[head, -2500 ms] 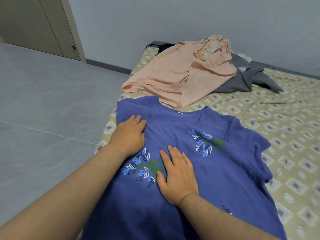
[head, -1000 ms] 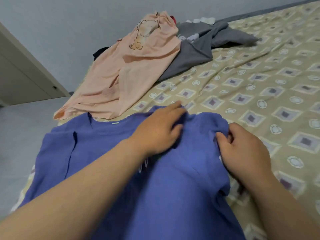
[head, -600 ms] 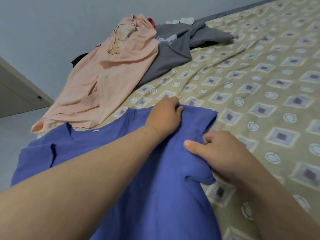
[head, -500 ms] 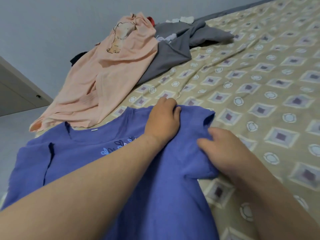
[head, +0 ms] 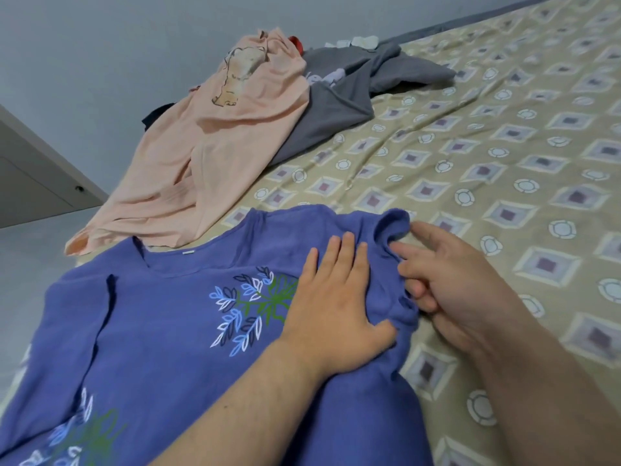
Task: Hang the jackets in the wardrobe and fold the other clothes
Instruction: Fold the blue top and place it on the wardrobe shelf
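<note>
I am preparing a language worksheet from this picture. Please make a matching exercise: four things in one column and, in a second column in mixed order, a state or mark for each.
Column one
1. blue shirt
2. peach shirt
3. grey garment
4. left hand

Column two
A. partly covered by another garment
B. rests flat on cloth, fingers straight
C. bears a leaf print
D. bears an animal drawing

Pairs: 1-C, 2-D, 3-A, 4-B
</note>
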Available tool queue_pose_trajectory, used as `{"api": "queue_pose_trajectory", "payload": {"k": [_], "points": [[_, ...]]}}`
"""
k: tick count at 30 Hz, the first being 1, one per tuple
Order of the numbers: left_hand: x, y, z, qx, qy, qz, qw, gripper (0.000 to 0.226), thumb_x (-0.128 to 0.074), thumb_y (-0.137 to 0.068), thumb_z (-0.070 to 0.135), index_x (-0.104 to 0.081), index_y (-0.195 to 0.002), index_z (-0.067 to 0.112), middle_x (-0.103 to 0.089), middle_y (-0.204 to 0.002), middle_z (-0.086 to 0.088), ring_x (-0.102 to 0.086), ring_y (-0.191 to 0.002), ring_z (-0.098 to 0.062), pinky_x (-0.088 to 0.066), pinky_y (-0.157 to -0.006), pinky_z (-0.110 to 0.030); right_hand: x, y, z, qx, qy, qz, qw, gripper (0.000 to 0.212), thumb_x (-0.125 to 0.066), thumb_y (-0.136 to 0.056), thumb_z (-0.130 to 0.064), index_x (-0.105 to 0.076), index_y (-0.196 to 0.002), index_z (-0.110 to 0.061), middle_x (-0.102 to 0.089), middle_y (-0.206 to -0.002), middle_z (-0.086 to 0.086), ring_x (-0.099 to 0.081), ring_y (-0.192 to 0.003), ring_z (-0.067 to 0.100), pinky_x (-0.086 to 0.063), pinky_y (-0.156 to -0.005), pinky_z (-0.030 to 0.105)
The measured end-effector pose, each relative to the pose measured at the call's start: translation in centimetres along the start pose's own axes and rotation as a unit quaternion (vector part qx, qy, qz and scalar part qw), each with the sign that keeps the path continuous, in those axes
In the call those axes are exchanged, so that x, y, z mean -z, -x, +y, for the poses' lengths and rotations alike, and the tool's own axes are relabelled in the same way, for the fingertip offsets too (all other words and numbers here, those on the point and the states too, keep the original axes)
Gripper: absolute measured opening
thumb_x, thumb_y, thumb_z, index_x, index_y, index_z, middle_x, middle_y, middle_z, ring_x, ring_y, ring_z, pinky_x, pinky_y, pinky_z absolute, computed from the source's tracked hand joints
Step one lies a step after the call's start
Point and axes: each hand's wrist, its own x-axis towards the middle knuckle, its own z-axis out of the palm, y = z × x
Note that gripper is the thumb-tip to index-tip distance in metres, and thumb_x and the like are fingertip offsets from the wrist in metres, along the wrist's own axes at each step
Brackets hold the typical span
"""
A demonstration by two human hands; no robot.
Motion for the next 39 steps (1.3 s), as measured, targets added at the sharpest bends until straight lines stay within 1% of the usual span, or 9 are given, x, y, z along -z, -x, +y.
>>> {"api": "queue_pose_trajectory", "payload": {"k": [3, 8, 15, 24, 26, 29, 31, 34, 39], "points": [[0.6, -0.8, 0.7, 0.021, -0.015, -0.055, 0.998, 0.113, -0.016, -0.058, 0.068, -0.001, -0.157, 0.016, 0.010, -0.164, -0.007, 0.014, -0.150, -0.021, 0.008, -0.120, -0.048, -0.1, -0.1, 0.0, 0.003, -0.063, 0.010, 0.998, 0.075, -0.036, -0.089, 0.018, -0.036, -0.150, -0.024, -0.062, -0.111, 0.000, -0.026, -0.039, 0.007, -0.022, -0.033, 0.017], [1.9, -1.5, 2.0, 0.018, 0.144, -0.043, 0.988, 0.077, -0.034, -0.077, 0.053, -0.035, -0.147, 0.020, -0.016, -0.162, -0.004, -0.005, -0.150, -0.020, 0.006, -0.120, -0.040, 0.8, -0.2, -0.3, 0.036, -0.105, 0.084, 0.990, 0.048, -0.048, -0.093, 0.002, -0.051, -0.134, -0.023, -0.055, -0.065, 0.003, -0.031, -0.039, 0.008, -0.023, -0.033, 0.018], [1.9, -3.1, 5.8, 0.143, 0.137, 0.073, 0.977, 0.033, -0.043, -0.092, 0.048, -0.046, -0.090, 0.016, -0.051, -0.094, -0.003, -0.047, -0.089, -0.027, -0.039, -0.076, -0.039, 3.3, -0.6, -0.6, 0.121, 0.205, 0.235, 0.943, 0.040, -0.041, -0.084, -0.009, -0.062, -0.111, -0.030, -0.068, -0.107, -0.009, -0.064, -0.096, 0.021, -0.051, -0.094, 0.041], [2.8, -7.8, 6.4, 0.193, 0.147, -0.064, 0.968, 0.014, -0.050, -0.084, 0.010, -0.046, -0.096, 0.015, -0.051, -0.069, 0.001, -0.045, -0.056, -0.016, -0.029, -0.048, -0.027, 3.6, -0.8, 0.2, 0.156, 0.348, 0.280, 0.881, 0.043, -0.038, -0.088, 0.004, -0.067, -0.112, -0.016, -0.067, -0.112, -0.002, -0.058, -0.110, 0.020, -0.040, -0.089, 0.029], [3.5, -7.3, 4.7, 0.243, 0.405, -0.047, 0.880, 0.024, -0.043, -0.083, 0.001, -0.060, -0.092, 0.015, -0.058, -0.069, 0.004, -0.045, -0.058, -0.016, -0.030, -0.053, -0.028, 3.1, -0.7, 0.0, 0.176, 0.301, 0.263, 0.899, 0.039, -0.039, -0.088, 0.005, -0.068, -0.102, -0.018, -0.069, -0.103, -0.004, -0.062, -0.101, 0.019, -0.044, -0.087, 0.030], [4.9, -5.3, 1.5, 0.294, 0.831, -0.060, 0.469, 0.034, -0.037, -0.075, -0.012, -0.059, -0.075, 0.014, -0.049, -0.064, 0.010, -0.044, -0.051, -0.009, -0.031, -0.056, -0.020, 1.7, -0.3, -0.2, 0.187, 0.173, 0.211, 0.944, 0.037, -0.045, -0.092, 0.001, -0.066, -0.084, -0.029, -0.071, -0.089, -0.013, -0.064, -0.076, 0.011, -0.052, -0.080, 0.033], [5.4, -3.3, -0.1, 0.260, 0.894, -0.049, 0.361, 0.032, -0.042, -0.068, -0.012, -0.064, -0.083, 0.005, -0.065, -0.079, 0.004, -0.065, -0.064, -0.012, -0.054, -0.061, -0.023, 0.4, 0.1, 0.1, 0.193, 0.170, 0.168, 0.952, 0.034, -0.048, -0.092, -0.004, -0.066, -0.082, -0.031, -0.070, -0.085, -0.015, -0.060, -0.068, 0.008, -0.051, -0.073, 0.032], [4.9, -1.3, -1.2, 0.296, 0.870, 0.004, 0.395, 0.048, -0.039, -0.075, -0.012, -0.058, -0.119, -0.009, -0.065, -0.119, -0.025, -0.066, -0.110, -0.035, -0.057, -0.082, -0.050, -1.4, 0.8, 0.9, 0.203, 0.287, 0.101, 0.931, 0.018, -0.050, -0.094, -0.020, -0.063, -0.082, -0.023, -0.063, -0.078, -0.009, -0.057, -0.071, 0.010, -0.046, -0.069, 0.032], [5.5, -3.0, -1.1, 0.370, 0.756, 0.077, 0.535, 0.010, -0.056, -0.095, 0.009, -0.064, -0.098, 0.004, -0.068, -0.089, -0.012, -0.069, -0.081, -0.025, -0.058, -0.073, -0.036, -1.1, 2.3, -0.3, 0.137, 0.525, 0.020, 0.840, 0.033, -0.047, -0.088, -0.047, -0.046, -0.068, -0.021, -0.050, -0.084, -0.004, -0.051, -0.081, 0.021, -0.040, -0.068, 0.036]]}}
